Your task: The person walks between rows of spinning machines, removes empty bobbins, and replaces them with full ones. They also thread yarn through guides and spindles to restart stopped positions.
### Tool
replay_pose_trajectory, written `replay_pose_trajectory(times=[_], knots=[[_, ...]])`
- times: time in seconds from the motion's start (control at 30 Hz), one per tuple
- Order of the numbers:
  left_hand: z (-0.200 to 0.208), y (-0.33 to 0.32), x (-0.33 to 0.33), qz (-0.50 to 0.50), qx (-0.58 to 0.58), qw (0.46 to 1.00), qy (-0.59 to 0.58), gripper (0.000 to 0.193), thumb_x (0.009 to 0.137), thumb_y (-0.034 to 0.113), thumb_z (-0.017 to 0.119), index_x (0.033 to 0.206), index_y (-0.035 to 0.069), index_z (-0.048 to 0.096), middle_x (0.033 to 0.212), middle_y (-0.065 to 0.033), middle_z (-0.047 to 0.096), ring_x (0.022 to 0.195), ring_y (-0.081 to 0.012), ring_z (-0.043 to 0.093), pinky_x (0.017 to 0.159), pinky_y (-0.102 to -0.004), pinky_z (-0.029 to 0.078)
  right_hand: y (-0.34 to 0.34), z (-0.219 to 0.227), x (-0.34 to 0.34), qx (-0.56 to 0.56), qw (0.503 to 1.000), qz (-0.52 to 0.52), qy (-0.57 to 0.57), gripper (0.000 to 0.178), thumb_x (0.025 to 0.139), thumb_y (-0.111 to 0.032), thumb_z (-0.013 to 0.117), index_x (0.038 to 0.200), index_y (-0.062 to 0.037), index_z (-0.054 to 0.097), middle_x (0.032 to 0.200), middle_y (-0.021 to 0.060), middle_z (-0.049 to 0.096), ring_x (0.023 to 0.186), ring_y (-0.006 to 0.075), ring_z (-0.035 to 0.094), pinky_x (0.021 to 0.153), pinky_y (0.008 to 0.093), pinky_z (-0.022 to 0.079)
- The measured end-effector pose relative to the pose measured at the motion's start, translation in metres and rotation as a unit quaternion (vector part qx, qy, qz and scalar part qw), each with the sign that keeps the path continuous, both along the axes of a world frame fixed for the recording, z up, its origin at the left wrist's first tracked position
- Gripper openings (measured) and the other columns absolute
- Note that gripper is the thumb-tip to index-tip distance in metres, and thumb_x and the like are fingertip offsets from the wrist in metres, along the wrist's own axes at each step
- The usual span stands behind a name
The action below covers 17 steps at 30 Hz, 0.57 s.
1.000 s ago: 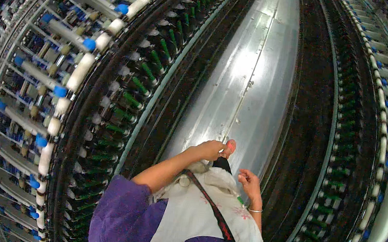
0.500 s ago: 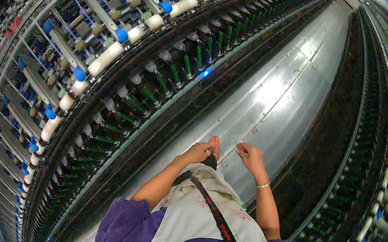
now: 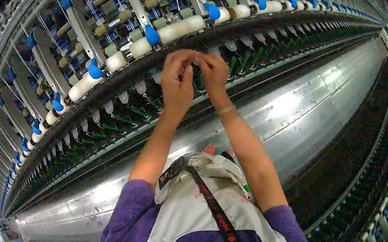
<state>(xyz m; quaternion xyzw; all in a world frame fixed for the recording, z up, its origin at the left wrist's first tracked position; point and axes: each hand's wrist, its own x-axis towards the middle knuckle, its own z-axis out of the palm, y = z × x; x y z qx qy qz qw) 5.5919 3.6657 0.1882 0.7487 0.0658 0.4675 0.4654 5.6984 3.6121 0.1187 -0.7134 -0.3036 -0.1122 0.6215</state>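
My left hand (image 3: pixel 177 82) and my right hand (image 3: pixel 214 72) are raised together against a long spinning machine on my left. Their fingertips meet in a pinch just below a white roller (image 3: pixel 182 27) with a blue cap (image 3: pixel 152 35). Whatever sits between the fingers is too small to make out. Green bobbins (image 3: pixel 243 61) stand in a row right behind my hands. A thin bracelet (image 3: pixel 226 109) circles my right wrist.
The machine's rows of white rollers, blue caps and threads curve away to the upper right. A shiny metal-grey floor aisle (image 3: pixel 303 111) runs beside it. A second machine (image 3: pixel 365 231) lines the right side. A white apron with a dark strap (image 3: pixel 202 205) hangs on my front.
Both hands have risen from waist height over the aisle up to the machine's roller row. My view has turned left toward the machine, which is now much closer.
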Motion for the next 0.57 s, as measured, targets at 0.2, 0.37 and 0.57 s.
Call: replay_pose_trajectory(times=[0.2,0.37,0.57], knots=[[0.052,0.025,0.004,0.043,0.048,0.997,0.032,0.02,0.09,0.006,0.052,0.107,0.0,0.06,0.106,-0.0101,0.058,0.1,-0.0179,0.056,0.089,-0.029,0.044,0.07,0.008,0.027,0.006,0.994,-0.105,-0.042,0.016,0.075,-0.016,0.07,0.084,-0.003,0.069,0.087,0.0126,0.063,0.072,0.0277,0.061,0.064,0.0345,0.048],[0.076,0.034,0.035,0.112,0.167,0.97,0.139,0.032,0.083,-0.005,0.045,0.113,-0.001,0.055,0.11,-0.0186,0.058,0.102,-0.0297,0.058,0.091,-0.0363,0.045,0.077,0.0,0.041,0.105,0.992,-0.065,0.024,0.014,0.07,-0.014,0.071,0.08,-0.0039,0.068,0.082,0.0125,0.062,0.074,0.0315,0.06,0.066,0.0395,0.048],[0.099,0.08,0.107,0.156,0.129,0.869,0.452,0.055,0.076,0.006,0.056,0.125,-0.004,0.033,0.114,-0.0293,0.054,0.108,-0.0471,0.05,0.091,-0.0438,0.043,0.074,-0.002,0.047,0.101,0.993,-0.003,0.067,0.015,0.07,-0.015,0.072,0.079,-0.004,0.067,0.09,0.014,0.062,0.074,0.0294,0.062,0.065,0.0399,0.05]])
